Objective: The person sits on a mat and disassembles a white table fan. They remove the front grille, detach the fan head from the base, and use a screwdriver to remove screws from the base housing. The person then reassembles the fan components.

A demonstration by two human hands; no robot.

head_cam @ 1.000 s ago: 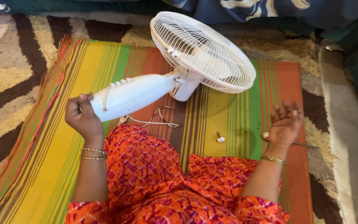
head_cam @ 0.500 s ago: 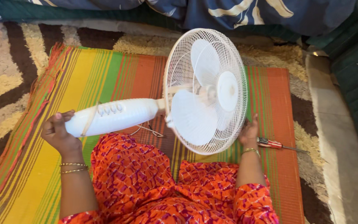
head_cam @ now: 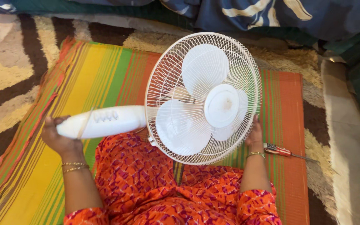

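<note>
In the head view, the left hand [head_cam: 59,137] at middle left clenched the stem end of the white fan [head_cam: 203,98], held across frame centre, while the right hand [head_cam: 255,134], wrist bent upward, gripped the grille's right rim beside a screwdriver [head_cam: 282,151].

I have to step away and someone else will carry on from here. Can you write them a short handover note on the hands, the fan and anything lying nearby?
Left hand: gripped around the end of the white plastic fan's stem, holding it off the mat.
Right hand: on the rim of the round white wire grille, steadying it; the grille faces up toward the camera.
Nearby: a red-handled screwdriver lies on the striped woven mat, just right of the right wrist.
Done: the fan is lifted, grille still closed over the three blades.
Left: nothing is opened or removed so far; the screwdriver is untouched.
</note>
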